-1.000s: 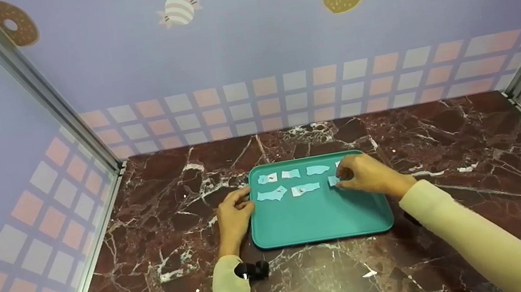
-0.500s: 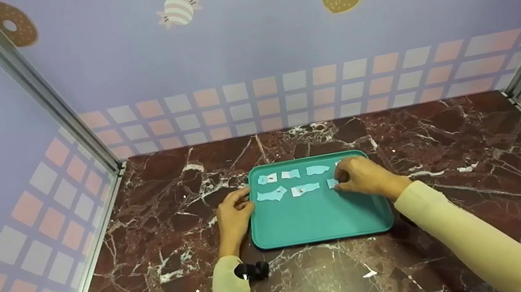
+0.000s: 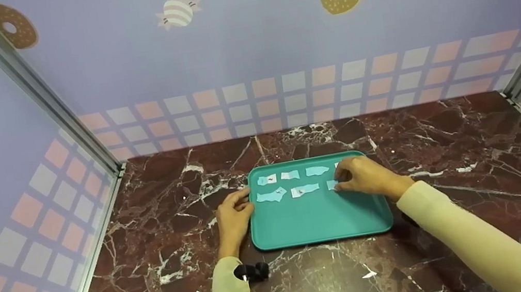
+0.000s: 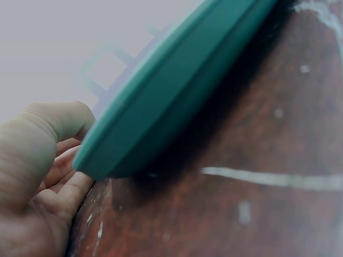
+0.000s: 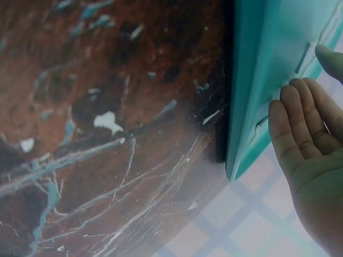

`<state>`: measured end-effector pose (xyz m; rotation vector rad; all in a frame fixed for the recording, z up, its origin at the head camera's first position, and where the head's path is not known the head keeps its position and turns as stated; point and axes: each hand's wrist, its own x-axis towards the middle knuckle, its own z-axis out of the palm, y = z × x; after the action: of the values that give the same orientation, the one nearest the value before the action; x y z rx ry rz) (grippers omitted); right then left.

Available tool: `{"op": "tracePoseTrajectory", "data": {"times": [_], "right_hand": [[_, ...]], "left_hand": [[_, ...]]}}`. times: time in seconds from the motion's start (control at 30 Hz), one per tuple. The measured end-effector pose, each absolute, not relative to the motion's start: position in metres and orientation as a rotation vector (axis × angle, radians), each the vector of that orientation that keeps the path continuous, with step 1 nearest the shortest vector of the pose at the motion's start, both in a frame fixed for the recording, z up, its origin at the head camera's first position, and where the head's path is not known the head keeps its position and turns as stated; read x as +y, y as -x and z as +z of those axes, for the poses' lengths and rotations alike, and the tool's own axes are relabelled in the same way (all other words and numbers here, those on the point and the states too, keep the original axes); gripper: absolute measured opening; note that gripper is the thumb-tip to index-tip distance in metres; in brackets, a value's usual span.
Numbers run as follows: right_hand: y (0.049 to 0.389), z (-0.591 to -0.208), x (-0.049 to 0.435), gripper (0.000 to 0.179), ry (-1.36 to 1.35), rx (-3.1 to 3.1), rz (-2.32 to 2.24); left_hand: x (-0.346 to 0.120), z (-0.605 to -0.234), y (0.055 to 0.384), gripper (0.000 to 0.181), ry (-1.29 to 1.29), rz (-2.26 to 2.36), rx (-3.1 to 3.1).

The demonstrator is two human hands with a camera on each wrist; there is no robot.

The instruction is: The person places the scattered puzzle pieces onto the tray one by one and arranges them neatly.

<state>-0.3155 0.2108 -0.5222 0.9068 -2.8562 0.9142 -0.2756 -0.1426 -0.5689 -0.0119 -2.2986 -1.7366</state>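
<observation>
A green tray (image 3: pixel 322 220) lies on the marbled table, with torn blue-and-white paper pieces set out in two rows on its far half. My left hand (image 3: pixel 234 219) holds the tray's left rim; in the left wrist view its thumb is at the rim and the other fingers lie lower. At the right end of the near row, my right hand (image 3: pixel 367 177) has thumb and fingertips at a small blue paper piece (image 3: pixel 331 185), partly hidden by them. Left of it lies a blue-and-white piece (image 3: pixel 305 190). Another piece in the far row is mostly covered by the right hand.
The dark red marbled table (image 3: pixel 164 265) surrounds the tray. A patterned wall (image 3: pixel 256 52) stands behind, with side panels left and right. A black device (image 3: pixel 251 271) is on the left wrist. A white mark (image 3: pixel 369 274) shows on the tabletop in front.
The small blue piece under my right fingers has shifted slightly nearer and left since a second ago, in line with its row. The left hand and tray stay in place.
</observation>
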Motion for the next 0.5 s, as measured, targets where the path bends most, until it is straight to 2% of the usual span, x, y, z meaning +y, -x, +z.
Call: {"op": "tracePoseTrajectory", "data": {"times": [0.5], "right_hand": [[0.295, -0.503, 0.246, 0.028, -0.855, -2.84, 1.122]], "left_hand": [[-0.142, -0.568, 0.274, 0.037, 0.03, -1.707, -2.301]]}}
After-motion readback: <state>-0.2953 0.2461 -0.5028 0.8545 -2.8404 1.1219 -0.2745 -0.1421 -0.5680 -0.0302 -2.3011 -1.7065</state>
